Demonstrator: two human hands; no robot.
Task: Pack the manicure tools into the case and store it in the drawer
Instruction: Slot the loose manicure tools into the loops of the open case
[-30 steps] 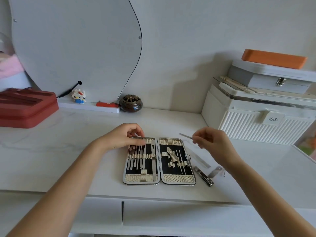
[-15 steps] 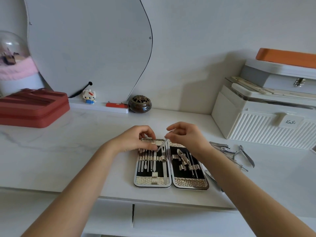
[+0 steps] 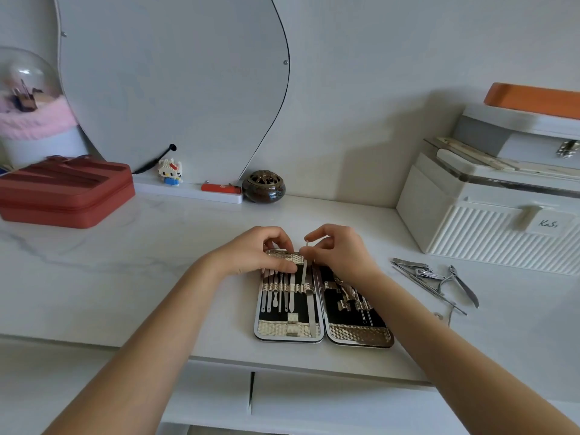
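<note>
The manicure case lies open and flat near the white desk's front edge, with silver tools strapped into both black halves. My right hand pinches the top end of a thin metal tool that stands over the right side of the case's left half, its lower part under the elastic strap. My left hand rests on the top edge of that same half, fingertips pressing on it. Loose clippers and nippers lie on the desk to the right of the case. Closed drawer fronts sit below the desk edge.
A white ribbed box with stacked boxes stands at the right. A red zip case sits at the left, a dark round pot and a small figurine by the mirror base at the back.
My right hand carried the thin tool from the right of the case over to its left half and stood it into the strap. The left hand stayed on the case's top edge.
</note>
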